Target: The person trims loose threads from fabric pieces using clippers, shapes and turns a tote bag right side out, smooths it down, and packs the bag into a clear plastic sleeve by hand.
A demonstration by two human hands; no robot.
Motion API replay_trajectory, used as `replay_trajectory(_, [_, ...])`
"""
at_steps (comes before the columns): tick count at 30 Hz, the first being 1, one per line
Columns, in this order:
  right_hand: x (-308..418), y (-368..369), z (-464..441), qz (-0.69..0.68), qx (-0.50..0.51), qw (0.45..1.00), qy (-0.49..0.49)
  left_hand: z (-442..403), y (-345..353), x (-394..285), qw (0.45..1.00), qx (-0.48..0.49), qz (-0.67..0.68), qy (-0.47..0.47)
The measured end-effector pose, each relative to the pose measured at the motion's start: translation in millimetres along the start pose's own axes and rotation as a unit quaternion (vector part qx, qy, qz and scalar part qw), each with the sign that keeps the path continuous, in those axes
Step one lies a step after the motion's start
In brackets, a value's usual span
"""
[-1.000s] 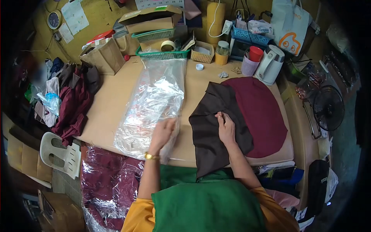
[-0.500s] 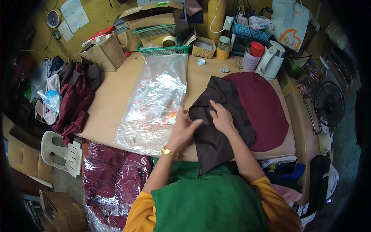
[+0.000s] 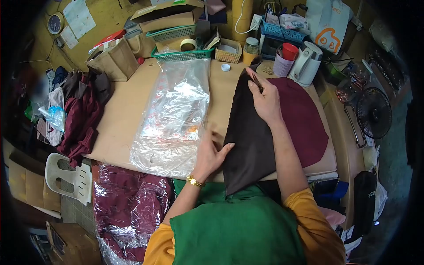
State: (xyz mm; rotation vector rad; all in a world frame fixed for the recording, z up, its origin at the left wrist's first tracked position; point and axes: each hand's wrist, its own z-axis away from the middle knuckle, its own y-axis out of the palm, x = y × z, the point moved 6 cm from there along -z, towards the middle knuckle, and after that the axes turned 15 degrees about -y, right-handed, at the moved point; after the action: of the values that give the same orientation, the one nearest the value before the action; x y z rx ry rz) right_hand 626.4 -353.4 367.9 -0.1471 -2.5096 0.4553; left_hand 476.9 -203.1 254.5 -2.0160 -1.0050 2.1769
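"Since half a second ago, the right hand [image 3: 267, 100] has moved up to the far end of the dark cloth [image 3: 248, 148], raising it."

"Its grip?"

"Pinching that end, from my feed. The left hand [image 3: 209, 153] is spread by the cloth's left edge, fingers blurred; I can't tell if it touches."

"And the cloth?"

"Across the table [image 3: 117, 128], overlapping the maroon cloth [image 3: 304, 126], near tip overhanging. I'd keep the pull even, so no creases set."

On the table [image 3: 126, 104], the plastic [image 3: 174, 110] lies left of the cloth [image 3: 249, 148], which reaches past the front edge. Behind the plastic stands the tray [image 3: 183, 56]; to its right come the basket [image 3: 229, 56], then the jar [image 3: 250, 49], then the kettle [image 3: 306, 67]
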Motion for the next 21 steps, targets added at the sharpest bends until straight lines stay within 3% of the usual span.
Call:
replay_trajectory(1, [3,2,-4,-0.003,0.019,1.000,0.004,-5,17,10,0.997,0.070,0.023,-0.003])
replay_trajectory(5, [16,15,-5,-0.017,0.050,0.996,-0.078,6,24,17,0.996,0.070,0.024,-0.043])
replay_trajectory(8, [1,44,49,-0.062,0.106,0.992,-0.005,8,19,33,0.998,0.052,0.007,-0.043])
replay_trajectory(9, [-5,52,68,-0.020,0.121,0.992,-0.001,8,14,36,0.998,0.049,0.008,-0.047])
replay_trajectory(11, [-26,64,102,0.018,0.139,0.990,0.005,13,10,43,0.984,0.114,-0.127,-0.039])
replay_trajectory(12, [-42,64,117,0.060,0.136,0.989,0.002,15,-2,42,0.984,0.113,-0.129,-0.042])
replay_trajectory(14, [-55,62,122,0.101,0.132,0.986,0.000,23,-16,47,0.962,0.226,-0.112,-0.106])
replay_trajectory(16, [-65,58,121,0.067,0.091,0.992,0.058,26,-30,60,0.970,0.211,-0.081,-0.093])
replay_trajectory(18, [-64,59,122,0.076,0.091,0.991,0.058,25,-48,71,0.983,0.156,-0.005,-0.095])
replay_trajectory(19, [-62,60,123,0.083,0.101,0.990,0.055,25,-51,86,0.970,0.165,0.119,-0.135])
replay_trajectory(20, [-60,60,124,0.090,0.112,0.988,0.052,29,-57,99,0.970,0.164,0.120,-0.136])
replay_trajectory(21, [-59,60,124,0.090,0.114,0.988,0.052,34,-63,96,0.899,0.214,0.345,-0.162])
